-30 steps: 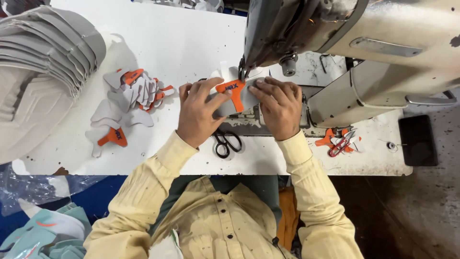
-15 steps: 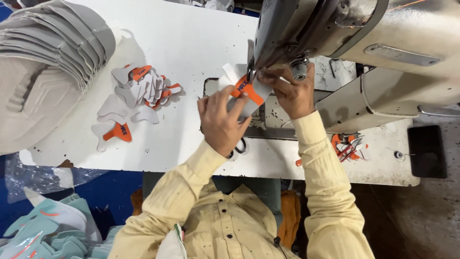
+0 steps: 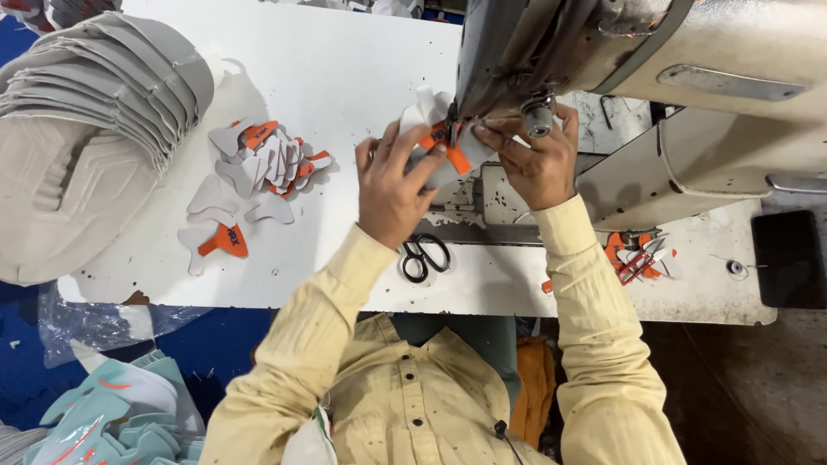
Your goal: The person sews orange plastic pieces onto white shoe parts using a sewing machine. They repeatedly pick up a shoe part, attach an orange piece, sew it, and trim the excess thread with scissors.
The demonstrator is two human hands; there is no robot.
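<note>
**Entry: grey-and-orange cut piece held at the sewing machine**

All places are given relative to the sewing machine (image 3: 620, 77).

- Stack of grey moulded pieces (image 3: 95, 103): sat far to its left on the white surface (image 3: 345, 69), apparently stock kept within reach.
- Loose grey and orange cut pieces (image 3: 263, 159): lay left of it, fanned in a heap, likely awaiting their turn.
- Left hand (image 3: 392, 185): just left of its needle, fingers clenched on the grey-and-orange piece (image 3: 444, 151), steadying that edge.
- Grey-and-orange piece: raised under the machine head, gripped by both hands.
- Black scissors (image 3: 425, 257): lay below it, near the front edge.
- Right hand (image 3: 534, 159): directly beneath the head, pinching the piece's other side.

Change noted: a second before, both hands pressed the piece flat on the bed; now it was lifted and tilted toward the needle.
</note>
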